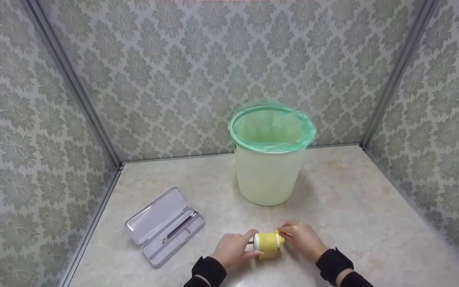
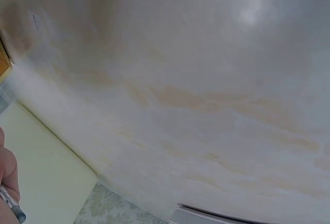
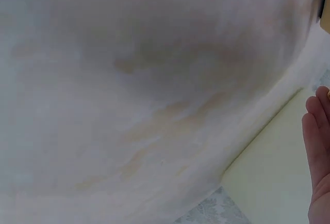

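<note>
A small yellow-and-white pencil sharpener (image 1: 268,244) lies on its side low over the table, between the two hands. My left hand (image 1: 232,250) grips its white left end, index finger above and thumb below. A thin dark pencil (image 1: 250,242) enters that end; its grey-capped tail (image 2: 18,213) shows beside the hand in the left wrist view. On the other side, my right hand (image 1: 302,238) pinches the yellow crank (image 1: 281,236). In the right wrist view only part of that hand (image 3: 319,152) shows, at the edge.
An open grey pencil case (image 1: 155,223) lies to the left with a dark pencil (image 1: 179,227) inside. Behind the hands stands a pale bin (image 1: 269,175) with a green bag (image 1: 308,131) over its rim. Patterned walls (image 1: 213,59) enclose the table (image 1: 373,223).
</note>
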The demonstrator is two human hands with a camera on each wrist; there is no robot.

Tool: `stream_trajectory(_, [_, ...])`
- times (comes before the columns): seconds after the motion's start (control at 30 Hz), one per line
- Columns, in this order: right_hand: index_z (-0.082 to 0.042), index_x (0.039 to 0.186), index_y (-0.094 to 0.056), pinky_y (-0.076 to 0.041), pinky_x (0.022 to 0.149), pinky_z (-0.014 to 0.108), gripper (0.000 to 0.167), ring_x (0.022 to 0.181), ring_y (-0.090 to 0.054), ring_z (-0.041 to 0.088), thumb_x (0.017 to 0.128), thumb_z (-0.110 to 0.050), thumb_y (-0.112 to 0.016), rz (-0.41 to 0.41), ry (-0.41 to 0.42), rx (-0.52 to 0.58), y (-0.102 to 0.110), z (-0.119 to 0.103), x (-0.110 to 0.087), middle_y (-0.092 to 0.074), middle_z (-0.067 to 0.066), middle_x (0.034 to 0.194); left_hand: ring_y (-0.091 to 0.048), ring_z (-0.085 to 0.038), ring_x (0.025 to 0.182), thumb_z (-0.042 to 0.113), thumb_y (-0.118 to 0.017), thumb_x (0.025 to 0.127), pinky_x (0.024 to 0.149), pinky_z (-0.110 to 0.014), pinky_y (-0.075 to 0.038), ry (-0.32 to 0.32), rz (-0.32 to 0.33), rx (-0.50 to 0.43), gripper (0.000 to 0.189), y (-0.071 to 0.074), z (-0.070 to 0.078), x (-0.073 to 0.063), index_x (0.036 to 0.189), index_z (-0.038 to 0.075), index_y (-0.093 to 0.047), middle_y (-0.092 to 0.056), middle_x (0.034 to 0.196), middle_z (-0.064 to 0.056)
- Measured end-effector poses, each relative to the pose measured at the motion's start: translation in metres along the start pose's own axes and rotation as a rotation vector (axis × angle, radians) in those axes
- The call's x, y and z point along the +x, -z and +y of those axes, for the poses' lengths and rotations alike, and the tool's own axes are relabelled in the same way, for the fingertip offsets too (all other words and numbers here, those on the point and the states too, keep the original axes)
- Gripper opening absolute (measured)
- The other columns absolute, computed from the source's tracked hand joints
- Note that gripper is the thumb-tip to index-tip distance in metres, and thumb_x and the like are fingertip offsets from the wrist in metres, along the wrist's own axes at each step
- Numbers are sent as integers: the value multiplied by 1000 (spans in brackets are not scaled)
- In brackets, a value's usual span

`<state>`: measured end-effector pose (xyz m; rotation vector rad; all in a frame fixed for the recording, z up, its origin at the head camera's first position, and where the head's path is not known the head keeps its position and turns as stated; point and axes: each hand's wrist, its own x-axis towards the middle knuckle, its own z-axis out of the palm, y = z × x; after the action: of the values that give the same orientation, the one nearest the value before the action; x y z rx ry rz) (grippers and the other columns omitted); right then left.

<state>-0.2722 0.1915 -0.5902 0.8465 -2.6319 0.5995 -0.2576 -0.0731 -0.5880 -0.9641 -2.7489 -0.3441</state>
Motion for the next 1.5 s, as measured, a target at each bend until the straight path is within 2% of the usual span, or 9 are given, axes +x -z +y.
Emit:
stream_trajectory(0.1, [-10, 105, -81, -60, 76, 33, 16, 84, -72, 18, 89, -8, -74, -9, 7, 13, -3, 0, -5, -75, 2, 91, -60, -9, 56, 64, -66, 88, 57, -23, -46, -5, 16, -2, 55, -1, 0, 0, 127, 26, -58, -72, 71, 4])
stream_trajectory(0.23, [-12, 97, -81, -59, 74, 31, 11, 82, -71, 15, 88, -8, -75, 2, 41, 18, -6, -1, -14, -74, -1, 88, -61, -8, 56, 64, -66, 88, 56, -24, -47, -19, 49, 15, 55, -2, -1, 0, 127, 26, -59, -72, 70, 5])
stream_trajectory(0.4, [-13, 90, -80, -60, 78, 33, 4, 85, -72, 17, 88, -11, -76, -1, 71, 24, -9, -4, -24, -75, -3, 89, -62, -9, 57, 64, -66, 87, 56, -24, -48, -30, 72, 29, 55, -3, -3, -1, 125, 25, -59, -72, 70, 5])
stream_trajectory(0.73, [-14, 94, -81, -60, 78, 32, 8, 85, -72, 16, 86, -13, -79, 10, 120, -3, -9, -11, -37, -77, -2, 90, -62, -8, 57, 65, -65, 87, 58, -24, -48, -8, 47, 7, 55, -3, -3, -1, 125, 26, -59, -73, 71, 5])
stream_trajectory(1.07, [-17, 94, -82, -59, 72, 27, 7, 83, -72, 12, 88, -16, -78, -19, 113, -5, -2, -19, -46, -76, -4, 88, -57, -7, 53, 66, -64, 88, 56, -23, -46, -9, 28, -7, 55, -3, -2, -1, 126, 26, -58, -69, 66, 5])
stream_trajectory(1.23, [-18, 97, -82, -57, 70, 24, 9, 82, -71, 10, 89, -16, -78, -32, 117, -19, 1, -22, -48, -76, -5, 88, -61, -8, 57, 66, -64, 88, 59, -23, -48, 0, 12, -10, 56, -1, -1, -1, 127, 27, -58, -72, 70, 4])
stream_trajectory(1.33, [-18, 97, -82, -56, 68, 22, 10, 80, -70, 7, 88, -16, -79, -2, 148, -26, 3, -22, -50, -75, -6, 87, -64, -9, 59, 65, -65, 88, 61, -24, -50, 8, 6, -5, 55, 1, 0, -1, 127, 27, -58, -74, 73, 4])
stream_trajectory(1.5, [-18, 99, -82, -54, 67, 20, 11, 79, -69, 5, 89, -16, -77, -16, 144, 16, 7, -24, -52, -75, -7, 87, -63, -9, 58, 63, -66, 88, 61, -24, -50, 17, -5, -10, 55, 2, 1, -1, 128, 26, -58, -74, 73, 3])
